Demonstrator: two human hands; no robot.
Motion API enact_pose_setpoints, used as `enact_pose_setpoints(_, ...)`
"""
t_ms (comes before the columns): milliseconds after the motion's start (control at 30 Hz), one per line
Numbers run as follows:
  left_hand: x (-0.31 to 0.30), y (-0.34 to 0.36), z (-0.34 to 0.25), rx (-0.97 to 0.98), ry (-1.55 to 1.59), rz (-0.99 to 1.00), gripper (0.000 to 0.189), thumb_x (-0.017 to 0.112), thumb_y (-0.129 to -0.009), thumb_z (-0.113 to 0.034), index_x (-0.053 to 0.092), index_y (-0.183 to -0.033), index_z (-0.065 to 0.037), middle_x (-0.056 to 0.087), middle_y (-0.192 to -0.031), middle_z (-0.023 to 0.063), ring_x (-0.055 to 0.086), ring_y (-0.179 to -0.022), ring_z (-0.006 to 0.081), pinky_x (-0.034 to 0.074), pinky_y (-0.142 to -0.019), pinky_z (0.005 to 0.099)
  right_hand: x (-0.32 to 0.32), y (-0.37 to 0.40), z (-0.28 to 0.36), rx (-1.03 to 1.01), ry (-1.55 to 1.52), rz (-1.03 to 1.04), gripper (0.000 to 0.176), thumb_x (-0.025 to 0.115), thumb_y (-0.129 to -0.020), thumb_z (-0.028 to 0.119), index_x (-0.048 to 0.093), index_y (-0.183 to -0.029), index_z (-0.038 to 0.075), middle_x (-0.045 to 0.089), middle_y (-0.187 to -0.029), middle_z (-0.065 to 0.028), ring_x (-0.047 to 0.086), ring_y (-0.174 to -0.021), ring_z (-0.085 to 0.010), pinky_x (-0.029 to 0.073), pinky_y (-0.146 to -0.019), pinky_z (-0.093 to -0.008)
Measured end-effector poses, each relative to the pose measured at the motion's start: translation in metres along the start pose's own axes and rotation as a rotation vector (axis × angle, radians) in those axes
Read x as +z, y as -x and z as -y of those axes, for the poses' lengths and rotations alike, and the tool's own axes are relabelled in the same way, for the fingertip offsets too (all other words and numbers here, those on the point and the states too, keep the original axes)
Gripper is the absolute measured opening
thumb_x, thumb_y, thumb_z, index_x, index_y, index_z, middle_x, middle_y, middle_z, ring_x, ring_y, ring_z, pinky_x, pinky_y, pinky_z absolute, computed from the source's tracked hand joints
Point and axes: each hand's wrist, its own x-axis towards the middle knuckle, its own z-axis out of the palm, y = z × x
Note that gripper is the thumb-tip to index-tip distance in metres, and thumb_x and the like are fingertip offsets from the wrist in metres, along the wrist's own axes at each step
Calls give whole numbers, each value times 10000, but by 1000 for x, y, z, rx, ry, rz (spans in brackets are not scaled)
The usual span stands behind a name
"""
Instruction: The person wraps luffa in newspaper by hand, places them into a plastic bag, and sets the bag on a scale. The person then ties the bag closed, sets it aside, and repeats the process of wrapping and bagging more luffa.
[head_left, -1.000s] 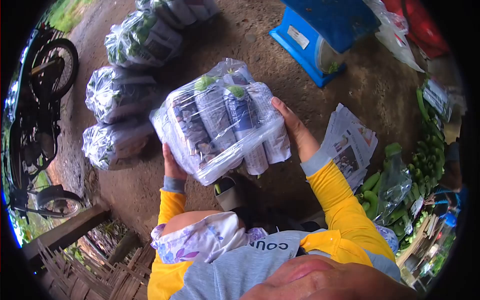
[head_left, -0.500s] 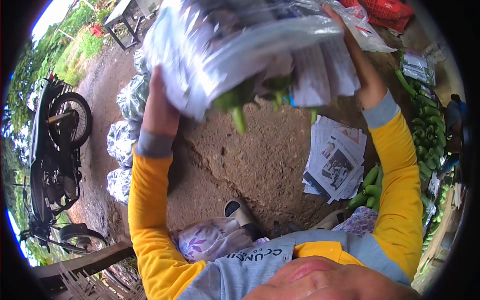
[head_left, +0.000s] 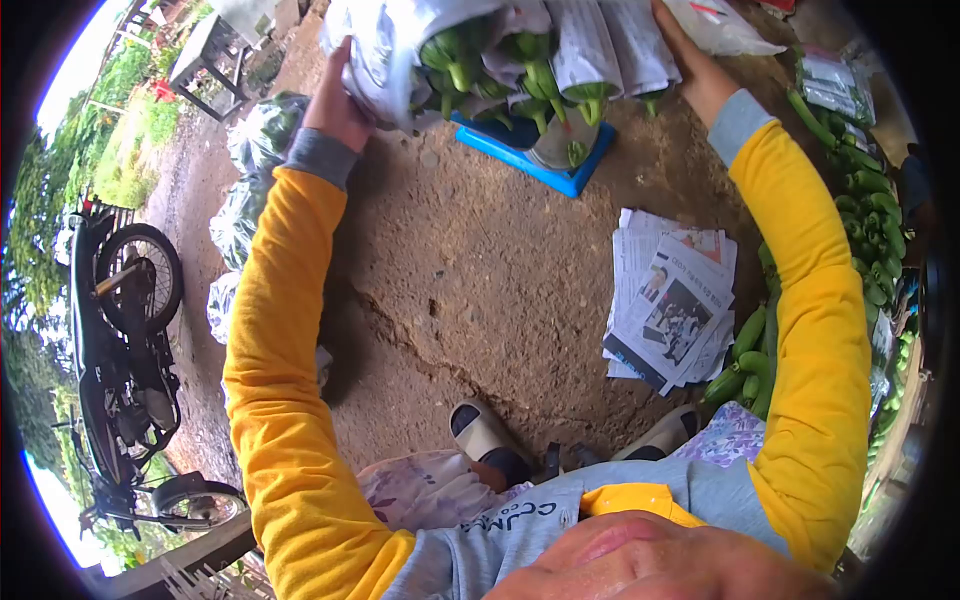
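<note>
Bundle of paper-wrapped green vegetables, cut off in part by the top edge of the view. Consists of printed-paper rolls packed side by side within clear plastic wrap, with green ends and stems poking out on the near side. Overlaps the blue scale in the view, leaving only part of its base and a round grey face visible; cannot tell whether touching it or held above it.

To the left, in a row on the brown ground, filled clear plastic bags, with green showing through the farthest. At upper right, a pale plastic bag, contents unclear.

Reaches forward with both arms in yellow sleeves, spread well apart, elbows slightly bent. Grips the bundle between left hand and right hand, one pressed to each side. Hides most of the fingers at the load, so cannot tell how far curled. Keeps the bundle squarely between the hands, well beyond the sandals.

Nearer the right arm, on the ground, a stack of newspaper sheets; just beside it, loose green vegetables.
</note>
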Motion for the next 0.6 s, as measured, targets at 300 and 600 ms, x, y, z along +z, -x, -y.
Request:
enact_pose_setpoints(300, 33, 22, 0, -25, -35, -86, 660, 385, -905, -535, 352, -1342, -42, 469, -1295, 141, 492, -1159, 311, 409, -972, 489, -23, -33, -16, 133, 130, -75, 647, 456, -838, 620, 498, -1193, 81, 544, -1147, -86, 520, -997, -222, 417, -823, -384)
enact_pose_setpoints(600, 19, 27, -2, -128, -185, -50, 811, 372, -831, -677, 288, -1398, -103, 376, -1379, 122, 407, -1222, 327, 378, -976, 525, -73, -31, -29, 153, 191, -186, 571, 465, -832, 628, 591, -966, 88, 587, -955, -99, 548, -865, -217, 444, -663, -389)
